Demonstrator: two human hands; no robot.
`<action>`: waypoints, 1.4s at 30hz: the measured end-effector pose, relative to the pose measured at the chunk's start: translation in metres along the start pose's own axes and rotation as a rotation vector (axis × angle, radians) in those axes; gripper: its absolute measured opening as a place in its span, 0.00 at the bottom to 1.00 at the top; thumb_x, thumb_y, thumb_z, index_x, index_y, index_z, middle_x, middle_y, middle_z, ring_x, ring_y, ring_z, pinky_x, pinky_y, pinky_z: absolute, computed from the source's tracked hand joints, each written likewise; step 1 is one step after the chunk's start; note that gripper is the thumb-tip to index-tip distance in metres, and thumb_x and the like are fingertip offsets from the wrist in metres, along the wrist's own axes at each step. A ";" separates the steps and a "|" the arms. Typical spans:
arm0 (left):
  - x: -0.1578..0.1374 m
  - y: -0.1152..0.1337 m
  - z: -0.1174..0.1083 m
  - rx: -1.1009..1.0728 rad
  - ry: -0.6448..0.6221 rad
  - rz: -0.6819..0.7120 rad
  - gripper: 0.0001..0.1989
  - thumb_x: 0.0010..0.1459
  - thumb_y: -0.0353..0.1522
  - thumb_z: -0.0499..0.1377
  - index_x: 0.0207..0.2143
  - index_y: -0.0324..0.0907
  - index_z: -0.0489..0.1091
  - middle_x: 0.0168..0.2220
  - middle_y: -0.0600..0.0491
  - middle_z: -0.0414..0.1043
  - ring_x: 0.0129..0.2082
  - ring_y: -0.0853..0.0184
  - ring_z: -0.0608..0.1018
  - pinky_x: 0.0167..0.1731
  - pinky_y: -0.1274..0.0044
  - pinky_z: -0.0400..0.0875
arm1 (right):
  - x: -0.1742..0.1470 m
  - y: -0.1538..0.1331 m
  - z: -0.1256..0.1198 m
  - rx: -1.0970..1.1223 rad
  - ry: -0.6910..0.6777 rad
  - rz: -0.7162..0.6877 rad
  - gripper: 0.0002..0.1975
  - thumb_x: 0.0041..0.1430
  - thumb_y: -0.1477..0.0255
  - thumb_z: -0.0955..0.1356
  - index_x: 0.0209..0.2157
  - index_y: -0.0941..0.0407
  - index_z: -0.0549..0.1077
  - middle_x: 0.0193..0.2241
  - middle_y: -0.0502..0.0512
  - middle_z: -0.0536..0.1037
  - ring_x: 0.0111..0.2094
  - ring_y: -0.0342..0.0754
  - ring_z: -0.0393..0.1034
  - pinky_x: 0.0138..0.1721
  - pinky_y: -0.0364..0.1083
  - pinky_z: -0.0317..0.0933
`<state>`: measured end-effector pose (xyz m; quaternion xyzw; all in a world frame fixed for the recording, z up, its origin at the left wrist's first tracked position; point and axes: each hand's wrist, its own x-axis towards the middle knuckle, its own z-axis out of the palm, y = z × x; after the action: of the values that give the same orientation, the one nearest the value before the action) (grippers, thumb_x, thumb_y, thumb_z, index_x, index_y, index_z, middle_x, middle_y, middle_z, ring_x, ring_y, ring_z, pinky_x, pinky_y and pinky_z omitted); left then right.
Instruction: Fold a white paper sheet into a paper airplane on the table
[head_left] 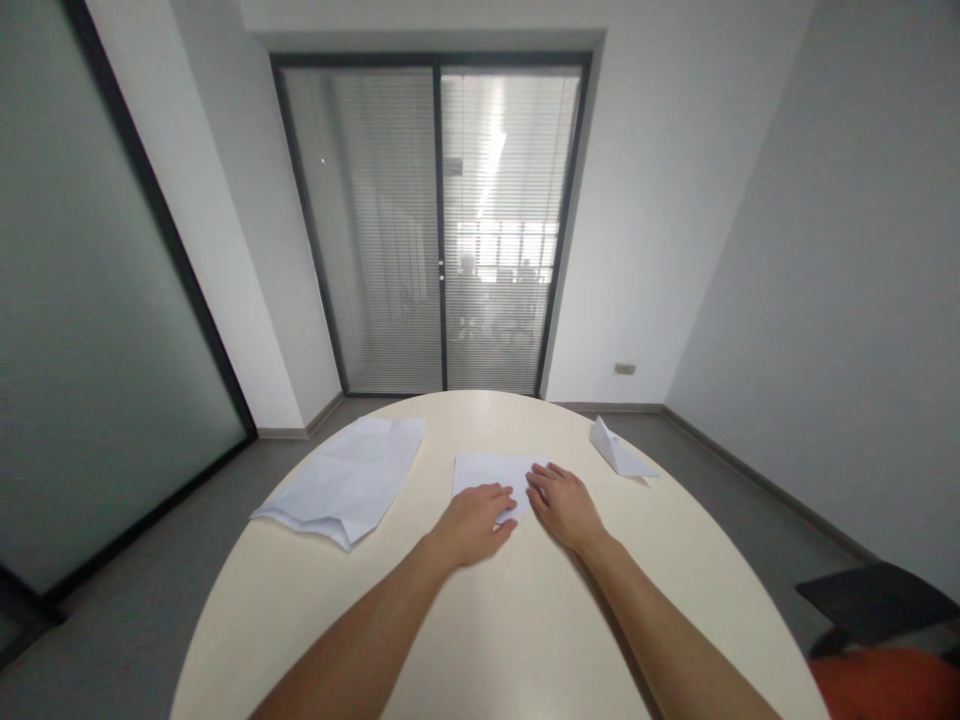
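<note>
A sheet of white paper lies flat on the table in front of me, its near part covered by my hands. My left hand rests palm down on its near left part, fingers stretched toward the right. On the sheet's right edge lies my right hand, its fingers extended and pointing to the upper left. Neither hand grips anything that I can see. Whether the sheet is folded under my hands, I cannot tell.
Larger creased white sheets lie at the table's left edge. A folded paper piece stands near the right edge. The round cream table has a chair beside it at lower right. Glass doors with blinds are beyond.
</note>
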<state>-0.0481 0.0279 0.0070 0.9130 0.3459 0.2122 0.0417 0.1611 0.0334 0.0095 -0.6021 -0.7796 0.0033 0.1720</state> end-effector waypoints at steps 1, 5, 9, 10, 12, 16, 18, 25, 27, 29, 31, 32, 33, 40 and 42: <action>0.000 0.001 -0.001 0.010 0.002 -0.006 0.16 0.64 0.36 0.55 0.52 0.44 0.71 0.58 0.49 0.70 0.58 0.59 0.72 0.57 0.65 0.67 | 0.000 0.000 0.000 0.038 0.015 -0.059 0.19 0.66 0.67 0.60 0.52 0.55 0.76 0.58 0.59 0.73 0.60 0.56 0.63 0.62 0.55 0.53; 0.001 0.003 -0.002 0.029 0.009 -0.018 0.16 0.65 0.36 0.54 0.53 0.44 0.70 0.56 0.48 0.72 0.56 0.59 0.73 0.56 0.65 0.68 | 0.002 -0.001 0.005 0.185 0.000 -0.196 0.21 0.67 0.66 0.59 0.54 0.57 0.75 0.56 0.60 0.74 0.58 0.51 0.66 0.61 0.49 0.56; 0.002 0.001 -0.001 0.030 -0.008 -0.015 0.18 0.62 0.36 0.56 0.53 0.42 0.70 0.55 0.46 0.72 0.55 0.58 0.73 0.56 0.65 0.68 | 0.001 0.000 0.010 0.166 -0.070 -0.104 0.23 0.67 0.64 0.59 0.59 0.55 0.70 0.61 0.60 0.68 0.64 0.55 0.58 0.63 0.58 0.51; 0.002 0.001 -0.002 0.028 -0.016 -0.008 0.18 0.61 0.36 0.56 0.53 0.42 0.70 0.56 0.46 0.72 0.56 0.57 0.73 0.56 0.65 0.67 | 0.001 0.001 0.010 0.153 -0.089 -0.074 0.23 0.67 0.64 0.59 0.60 0.54 0.69 0.62 0.60 0.66 0.65 0.56 0.56 0.63 0.60 0.50; 0.002 0.000 -0.003 0.022 -0.037 0.014 0.19 0.60 0.35 0.56 0.53 0.42 0.70 0.57 0.47 0.71 0.57 0.57 0.72 0.57 0.64 0.67 | 0.001 0.001 0.008 0.128 -0.111 -0.026 0.24 0.68 0.63 0.59 0.61 0.53 0.67 0.64 0.59 0.64 0.66 0.57 0.54 0.63 0.64 0.48; 0.001 0.000 -0.008 0.021 -0.089 0.067 0.22 0.57 0.35 0.57 0.54 0.43 0.70 0.59 0.47 0.68 0.58 0.55 0.70 0.57 0.63 0.65 | 0.001 0.002 0.005 0.086 -0.097 0.037 0.23 0.68 0.63 0.59 0.60 0.52 0.69 0.64 0.60 0.63 0.66 0.59 0.53 0.63 0.66 0.47; 0.000 0.001 -0.011 0.029 -0.109 0.087 0.24 0.56 0.35 0.57 0.55 0.43 0.69 0.60 0.46 0.67 0.58 0.54 0.70 0.57 0.62 0.64 | 0.001 0.003 0.005 0.083 -0.077 0.043 0.22 0.68 0.63 0.59 0.59 0.52 0.70 0.64 0.61 0.64 0.66 0.59 0.54 0.63 0.65 0.48; 0.003 0.006 -0.017 0.040 -0.154 0.140 0.21 0.54 0.34 0.59 0.51 0.43 0.72 0.57 0.46 0.71 0.52 0.55 0.74 0.56 0.64 0.63 | 0.003 0.010 0.010 0.159 -0.131 0.039 0.22 0.69 0.65 0.58 0.60 0.51 0.68 0.65 0.59 0.62 0.68 0.58 0.49 0.64 0.68 0.40; 0.004 0.007 -0.018 0.043 -0.161 0.136 0.20 0.54 0.34 0.58 0.50 0.44 0.72 0.56 0.47 0.72 0.52 0.55 0.74 0.55 0.64 0.64 | 0.004 0.012 0.012 0.175 -0.133 0.037 0.22 0.68 0.65 0.58 0.60 0.50 0.69 0.65 0.59 0.62 0.68 0.57 0.48 0.64 0.67 0.40; 0.005 0.010 -0.019 0.053 -0.161 0.120 0.18 0.55 0.34 0.57 0.49 0.44 0.72 0.55 0.47 0.73 0.51 0.55 0.74 0.54 0.65 0.66 | 0.005 0.012 0.012 0.184 -0.132 0.032 0.21 0.68 0.64 0.59 0.59 0.50 0.69 0.65 0.58 0.62 0.68 0.56 0.49 0.64 0.67 0.40; 0.005 0.013 -0.019 0.073 -0.159 0.095 0.17 0.56 0.34 0.57 0.49 0.43 0.72 0.53 0.47 0.74 0.50 0.55 0.74 0.52 0.65 0.68 | 0.005 0.012 0.011 0.188 -0.128 0.029 0.21 0.68 0.64 0.59 0.59 0.49 0.70 0.65 0.58 0.63 0.68 0.57 0.50 0.64 0.67 0.41; 0.006 0.015 -0.020 0.086 -0.163 0.084 0.17 0.56 0.34 0.57 0.48 0.43 0.73 0.53 0.47 0.74 0.50 0.54 0.74 0.52 0.64 0.69 | 0.004 0.012 0.011 0.189 -0.124 0.029 0.21 0.68 0.64 0.59 0.58 0.49 0.70 0.65 0.58 0.63 0.67 0.57 0.50 0.63 0.67 0.42; 0.006 0.017 -0.020 0.100 -0.169 0.075 0.16 0.56 0.34 0.57 0.47 0.43 0.73 0.53 0.46 0.74 0.50 0.54 0.74 0.51 0.64 0.69 | 0.004 0.012 0.010 0.188 -0.120 0.028 0.21 0.68 0.64 0.60 0.58 0.49 0.71 0.64 0.58 0.63 0.67 0.57 0.51 0.64 0.67 0.42; 0.007 0.020 -0.018 0.115 -0.161 0.082 0.11 0.60 0.33 0.54 0.42 0.42 0.73 0.52 0.45 0.74 0.49 0.54 0.74 0.51 0.63 0.69 | 0.003 0.010 0.009 0.181 -0.109 0.027 0.21 0.67 0.65 0.59 0.57 0.49 0.71 0.64 0.58 0.64 0.67 0.57 0.53 0.63 0.67 0.44; 0.007 0.019 -0.018 0.107 -0.154 0.084 0.11 0.60 0.33 0.54 0.42 0.42 0.73 0.52 0.45 0.74 0.49 0.55 0.74 0.52 0.64 0.68 | 0.003 0.010 0.009 0.182 -0.107 0.029 0.21 0.67 0.65 0.59 0.58 0.49 0.71 0.64 0.58 0.64 0.67 0.57 0.53 0.63 0.67 0.44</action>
<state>-0.0393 0.0168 0.0296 0.9413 0.3137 0.1244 0.0105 0.1673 0.0409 -0.0006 -0.5942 -0.7754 0.1089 0.1840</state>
